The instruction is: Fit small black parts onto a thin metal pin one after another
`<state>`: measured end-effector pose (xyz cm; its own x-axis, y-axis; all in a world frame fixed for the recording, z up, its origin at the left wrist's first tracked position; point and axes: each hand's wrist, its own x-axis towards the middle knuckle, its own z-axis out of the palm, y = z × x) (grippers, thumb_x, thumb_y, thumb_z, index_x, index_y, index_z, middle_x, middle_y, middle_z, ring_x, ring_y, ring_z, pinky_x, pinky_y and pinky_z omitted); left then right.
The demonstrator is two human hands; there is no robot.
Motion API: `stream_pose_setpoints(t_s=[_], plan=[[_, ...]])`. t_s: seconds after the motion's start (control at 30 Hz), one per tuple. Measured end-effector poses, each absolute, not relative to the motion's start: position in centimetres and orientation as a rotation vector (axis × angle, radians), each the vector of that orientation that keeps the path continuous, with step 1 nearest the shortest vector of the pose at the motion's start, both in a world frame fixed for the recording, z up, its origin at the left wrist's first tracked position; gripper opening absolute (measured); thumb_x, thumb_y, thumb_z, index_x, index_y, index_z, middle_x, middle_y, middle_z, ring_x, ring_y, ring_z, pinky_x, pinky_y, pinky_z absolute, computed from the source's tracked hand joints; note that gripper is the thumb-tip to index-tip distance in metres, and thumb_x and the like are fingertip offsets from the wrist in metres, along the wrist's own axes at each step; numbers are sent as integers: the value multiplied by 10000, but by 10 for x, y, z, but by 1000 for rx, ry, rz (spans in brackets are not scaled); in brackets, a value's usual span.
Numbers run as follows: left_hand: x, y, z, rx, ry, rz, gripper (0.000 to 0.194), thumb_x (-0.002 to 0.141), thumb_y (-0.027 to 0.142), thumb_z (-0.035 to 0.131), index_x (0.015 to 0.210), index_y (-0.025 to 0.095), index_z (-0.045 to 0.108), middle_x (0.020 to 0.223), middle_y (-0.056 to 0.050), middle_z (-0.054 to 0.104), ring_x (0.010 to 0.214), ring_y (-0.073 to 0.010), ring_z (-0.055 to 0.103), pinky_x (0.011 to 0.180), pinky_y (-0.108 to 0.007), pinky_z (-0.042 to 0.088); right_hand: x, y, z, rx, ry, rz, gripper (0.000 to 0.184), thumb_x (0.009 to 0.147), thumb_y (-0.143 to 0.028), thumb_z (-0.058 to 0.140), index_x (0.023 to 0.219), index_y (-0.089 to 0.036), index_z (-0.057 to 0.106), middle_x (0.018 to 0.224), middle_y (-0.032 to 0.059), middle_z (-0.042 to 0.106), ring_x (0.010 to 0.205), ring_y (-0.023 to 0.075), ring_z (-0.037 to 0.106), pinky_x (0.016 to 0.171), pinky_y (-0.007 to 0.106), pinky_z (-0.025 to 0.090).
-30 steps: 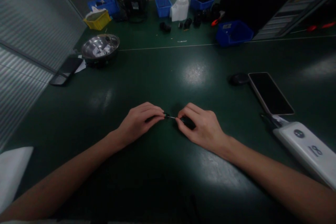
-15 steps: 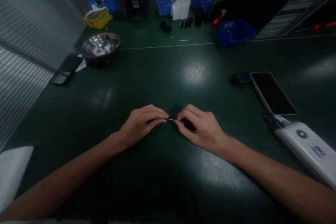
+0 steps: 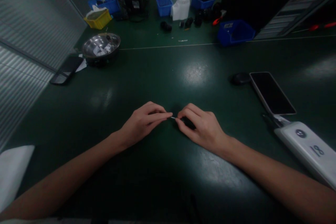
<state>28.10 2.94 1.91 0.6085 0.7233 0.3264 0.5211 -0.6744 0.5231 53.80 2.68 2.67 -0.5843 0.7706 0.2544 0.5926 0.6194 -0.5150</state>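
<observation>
Both of my hands rest on the dark green table (image 3: 168, 70) near its middle. My left hand (image 3: 143, 123) is pinched, thumb against forefinger, on one end of a thin metal pin (image 3: 173, 117). My right hand (image 3: 202, 126) is curled round a small black part (image 3: 188, 122) from which the pin sticks out toward the left hand. The fingertips of the two hands almost meet. What the left fingers hold beside the pin is too small to make out.
A phone (image 3: 271, 92) lies face up at the right, a dark round object (image 3: 240, 78) beside it and a white device marked 18 (image 3: 309, 148) nearer me. At the far left stand a steel bowl (image 3: 101, 45) and another phone (image 3: 67, 70). Blue bins (image 3: 235, 31) line the back.
My left fingertips have slid a little to the right along the pin, so less of it shows between the hands. The right hand has barely moved.
</observation>
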Motion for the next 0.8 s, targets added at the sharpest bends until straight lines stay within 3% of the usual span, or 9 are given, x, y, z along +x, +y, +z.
stream_pose_setpoints(t_s=[0.23,0.4,0.6,0.7,0.8], plan=[[281,33,20,2576,1058,581,536,981,22,465,1398,332,596,1218,-77,580,1041,-187,535,864,-343,527,537,28,27,-1231,-2376,428,204,1018,-338,505,994,-196,650,955,22,636,706,115,574,575,256,387],[282,34,22,2430,1174,625,511,1017,136,496,1508,278,467,1216,-86,604,1093,-200,551,939,-378,518,536,27,25,-1249,-2457,355,223,1025,-350,483,990,-207,651,966,18,630,679,111,553,553,258,357],[271,37,29,2268,1286,711,274,996,222,576,1254,223,666,1186,-71,648,1078,-192,618,934,-353,545,536,25,26,-1219,-2459,377,210,1015,-335,495,980,-210,660,967,15,635,689,108,569,559,256,378],[274,36,31,2252,1172,706,263,987,229,596,1237,222,678,1188,-71,658,1062,-180,634,913,-328,557,537,26,29,-1208,-2316,411,164,984,-309,545,947,-202,664,930,18,643,693,111,585,575,257,410],[283,36,29,2349,1017,692,265,989,216,593,1241,223,674,1252,-80,659,1157,-198,604,1007,-370,525,537,27,31,-1208,-2145,430,136,967,-298,576,913,-199,652,890,26,649,713,127,604,614,268,450]])
